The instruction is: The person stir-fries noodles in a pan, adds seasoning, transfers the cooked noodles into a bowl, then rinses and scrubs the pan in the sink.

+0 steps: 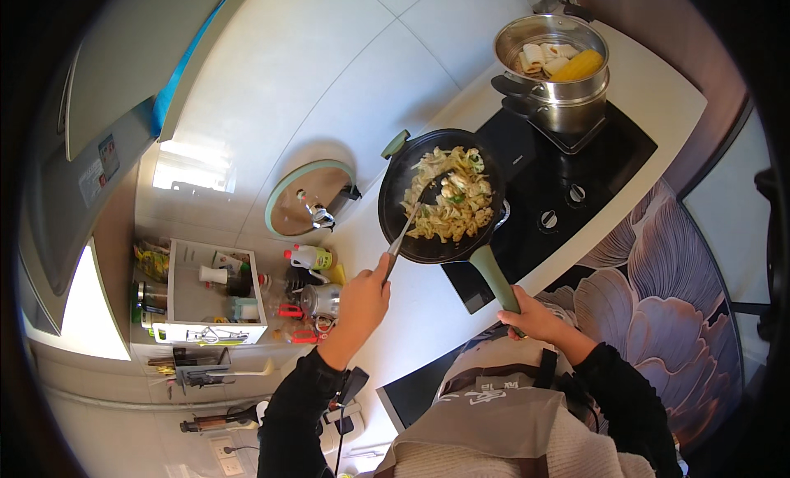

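My left hand (pixel 364 301) grips a metal spatula (pixel 399 240), its head in the chopped cabbage-like food (pixel 453 206) inside a black frying pan (pixel 395 181). My right hand (pixel 524 312) holds the pan's pale green handle (pixel 490 270). The pan sits over the near part of the black glass hob (pixel 617 157); whether it rests on the burner is hidden. Behind it, at the back right, a steel steamer pot (pixel 568 107) holds yellow corn (pixel 576 67) and several white rolled pieces (pixel 533 60).
A glass lid (pixel 288 198) leans against the tiled wall, left of the pan. A white shelf (pixel 206 293) with jars, bottles and a kettle (pixel 317 301) stands farther left on the white counter (pixel 411 313). A utensil rack (pixel 197 367) hangs on the wall.
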A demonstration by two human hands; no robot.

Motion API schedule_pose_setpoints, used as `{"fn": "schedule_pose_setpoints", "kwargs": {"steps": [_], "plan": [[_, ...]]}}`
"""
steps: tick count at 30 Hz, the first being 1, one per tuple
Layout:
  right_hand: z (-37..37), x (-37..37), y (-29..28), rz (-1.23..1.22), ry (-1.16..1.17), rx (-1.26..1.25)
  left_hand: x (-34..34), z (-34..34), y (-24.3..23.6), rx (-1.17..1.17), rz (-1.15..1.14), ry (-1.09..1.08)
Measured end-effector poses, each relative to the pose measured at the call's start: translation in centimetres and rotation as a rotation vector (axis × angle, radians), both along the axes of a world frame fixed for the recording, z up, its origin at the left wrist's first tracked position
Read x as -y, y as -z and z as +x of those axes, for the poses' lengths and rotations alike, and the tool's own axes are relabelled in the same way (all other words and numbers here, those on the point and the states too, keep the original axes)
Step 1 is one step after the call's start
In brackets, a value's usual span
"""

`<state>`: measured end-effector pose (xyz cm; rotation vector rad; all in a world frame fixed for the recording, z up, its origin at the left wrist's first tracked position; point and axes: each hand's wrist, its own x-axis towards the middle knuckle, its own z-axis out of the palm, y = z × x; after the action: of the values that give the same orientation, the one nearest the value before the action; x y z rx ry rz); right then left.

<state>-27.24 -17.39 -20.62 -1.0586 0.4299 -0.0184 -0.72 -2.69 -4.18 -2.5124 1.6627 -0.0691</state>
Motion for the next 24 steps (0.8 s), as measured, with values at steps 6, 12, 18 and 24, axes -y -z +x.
{"fn": "schedule_pose_setpoints", "kwargs": {"steps": [6,12,18,24], "plan": [[-0.1,0.1,-0.1,0.023,-0.012,0.005,-1.1,-3.2,-5.8,0.162,0.247,0.006],[-0.1,0.1,0.0,-0.039,-0.016,0.000,3.3,5.5,-4.5,0.289,0.191,-0.086],[0.0,0.3,-0.1,-0.120,-0.033,-0.016,10.2,15.7,-2.3,-0.372,0.092,-0.239],[-0.1,0.1,-0.1,-0.092,-0.026,-0.066,8.6,11.3,-1.9,-0.621,0.072,0.023]]}}
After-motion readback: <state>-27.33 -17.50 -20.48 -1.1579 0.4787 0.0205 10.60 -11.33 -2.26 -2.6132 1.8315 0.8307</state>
